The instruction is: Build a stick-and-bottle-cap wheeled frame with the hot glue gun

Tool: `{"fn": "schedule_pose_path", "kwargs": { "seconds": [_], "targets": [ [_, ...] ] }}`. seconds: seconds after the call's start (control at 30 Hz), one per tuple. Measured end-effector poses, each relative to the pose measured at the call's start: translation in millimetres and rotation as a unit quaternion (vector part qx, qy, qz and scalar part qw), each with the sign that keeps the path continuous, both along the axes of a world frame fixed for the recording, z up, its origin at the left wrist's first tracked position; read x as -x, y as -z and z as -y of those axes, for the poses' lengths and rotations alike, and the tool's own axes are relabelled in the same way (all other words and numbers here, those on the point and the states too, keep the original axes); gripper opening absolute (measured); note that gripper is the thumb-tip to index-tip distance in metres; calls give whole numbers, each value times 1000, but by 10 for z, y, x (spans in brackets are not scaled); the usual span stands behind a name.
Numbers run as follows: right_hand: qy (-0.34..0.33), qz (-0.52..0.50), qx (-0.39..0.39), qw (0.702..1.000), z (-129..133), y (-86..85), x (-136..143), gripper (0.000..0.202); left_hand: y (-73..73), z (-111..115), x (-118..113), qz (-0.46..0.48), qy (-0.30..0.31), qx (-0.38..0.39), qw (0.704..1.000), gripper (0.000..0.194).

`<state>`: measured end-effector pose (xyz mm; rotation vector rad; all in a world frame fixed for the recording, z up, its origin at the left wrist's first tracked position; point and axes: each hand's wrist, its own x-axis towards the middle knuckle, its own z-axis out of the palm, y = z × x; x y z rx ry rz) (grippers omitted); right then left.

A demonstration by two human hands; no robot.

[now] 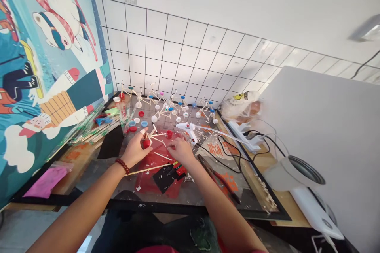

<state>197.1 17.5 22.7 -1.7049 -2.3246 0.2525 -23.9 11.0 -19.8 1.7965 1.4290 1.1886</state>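
My left hand [137, 147], with a dark red bead bracelet on the wrist, is closed around a small model of wooden sticks [152, 134]. A red bottle cap [146, 143] on the model sits between its thumb and fingers. The fingers of my right hand [180, 150] are pinched together close to the end of a short stick [163, 142]; whether they grip it is too small to tell. Another red cap [169, 134] is just beyond that hand. Beside it lies a white glue gun [187, 129]. A loose short stick [162, 156] is below the hands.
Several finished-looking stick-and-cap models [169, 106] stand along the back. Red-handled pliers [222, 184] lie right of my right arm, with the black cord [219, 158] nearby. Stick bundles [92, 132] and a pink bag [46, 182] are at left. A white lamp-like device [292, 172] stands at right.
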Motion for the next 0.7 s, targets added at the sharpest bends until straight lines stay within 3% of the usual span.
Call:
{"fn": "schedule_pose_path", "kwargs": {
  "seconds": [0.27, 0.7],
  "targets": [
    [1, -29, -12, 1000, 45, 132, 90, 18, 61, -18, 8, 13, 7, -23, 1000, 85],
    [23, -66, -9, 998, -12, 144, 38, 15, -38, 20, -15, 0, 16, -11, 1000, 82]
  ]
}}
